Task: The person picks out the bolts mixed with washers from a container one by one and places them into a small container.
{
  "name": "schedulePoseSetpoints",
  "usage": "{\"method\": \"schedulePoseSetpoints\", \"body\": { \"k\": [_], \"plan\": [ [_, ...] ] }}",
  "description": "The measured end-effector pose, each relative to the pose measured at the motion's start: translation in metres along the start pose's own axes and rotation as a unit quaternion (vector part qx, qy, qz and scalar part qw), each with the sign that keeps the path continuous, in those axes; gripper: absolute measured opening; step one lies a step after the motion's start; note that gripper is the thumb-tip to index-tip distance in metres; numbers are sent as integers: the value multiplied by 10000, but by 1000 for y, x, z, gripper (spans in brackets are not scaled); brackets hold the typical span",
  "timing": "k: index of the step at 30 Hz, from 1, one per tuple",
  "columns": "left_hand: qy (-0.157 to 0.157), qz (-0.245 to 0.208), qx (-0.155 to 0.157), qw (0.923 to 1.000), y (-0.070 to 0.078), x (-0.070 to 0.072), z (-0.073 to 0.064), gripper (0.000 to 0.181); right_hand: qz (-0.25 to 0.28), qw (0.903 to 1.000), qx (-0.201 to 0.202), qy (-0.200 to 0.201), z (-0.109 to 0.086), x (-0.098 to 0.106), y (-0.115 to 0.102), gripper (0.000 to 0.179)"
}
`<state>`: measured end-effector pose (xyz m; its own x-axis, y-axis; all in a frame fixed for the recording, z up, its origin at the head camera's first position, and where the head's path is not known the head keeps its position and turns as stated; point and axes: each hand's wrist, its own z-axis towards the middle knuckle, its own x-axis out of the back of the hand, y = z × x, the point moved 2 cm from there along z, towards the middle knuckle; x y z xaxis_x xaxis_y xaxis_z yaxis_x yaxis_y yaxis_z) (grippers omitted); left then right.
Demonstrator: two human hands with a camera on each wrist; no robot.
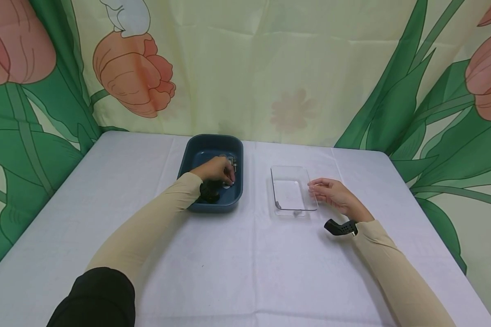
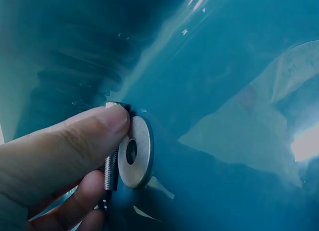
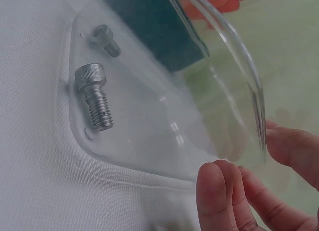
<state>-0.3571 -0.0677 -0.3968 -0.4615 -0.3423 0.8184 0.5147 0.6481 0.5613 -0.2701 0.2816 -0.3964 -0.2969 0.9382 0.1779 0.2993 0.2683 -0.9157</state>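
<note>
In the head view the left hand reaches into the one blue tray, and its back hides much of the work below. The left wrist view shows the thumb and fingers pinching one bolt, its upper end covered by the thumb; the forefinger is out of sight. One flat washer stands on edge just beside it, though whether the fingertips also bear on the washer is hard to tell. More metal pieces lie farther back in the tray, too small to count.

The right hand holds the side of the one clear box between thumb and fingers. Through its wall two screws are visible inside: a larger screw near the lower edge and a smaller screw beyond it, slightly blurred. The box stands on the white tablecloth, to the right of the tray and apart from it. Both forearms are cut off by the frame.
</note>
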Motion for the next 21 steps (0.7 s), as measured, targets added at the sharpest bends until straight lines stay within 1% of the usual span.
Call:
{"method": "schedulePoseSetpoints", "body": {
  "k": [3, 6, 7, 9, 11, 15, 18, 21],
  "plan": [
    [21, -18, 16, 10000, 0, 0, 0, 5, 41, 9999, 103, -89, -1, 1, 0, 33],
    [-8, -41, 60, 10000, 0, 0, 0, 5, 20, 10000, 21, 22, 0, 1, 1, 35],
    [-26, -49, 70, 10000, 0, -1, 0, 5, -95, 9999, -47, 105, 1, 1, 1, 36],
    [-55, -63, 87, 9999, 0, 0, 0, 5, -113, 9997, -115, 164, 2, 0, 1, 33],
    [-64, -79, 156, 9998, 1, 0, -1, 6, -98, 9996, -170, 197, 2, 0, 0, 27],
    [-45, -142, 439, 9989, 1, 3, -3, 5, -36, 9997, -160, 157, 1, -1, -1, 20],
    [-4, -140, 555, 9984, 0, 5, -4, 6, -30, 9998, -127, 119, 0, -2, -1, 20],
    [29, -145, 544, 9984, -2, 5, -3, 6, -17, 9999, -112, 101, 1, -1, 0, 24]
  ]
}}
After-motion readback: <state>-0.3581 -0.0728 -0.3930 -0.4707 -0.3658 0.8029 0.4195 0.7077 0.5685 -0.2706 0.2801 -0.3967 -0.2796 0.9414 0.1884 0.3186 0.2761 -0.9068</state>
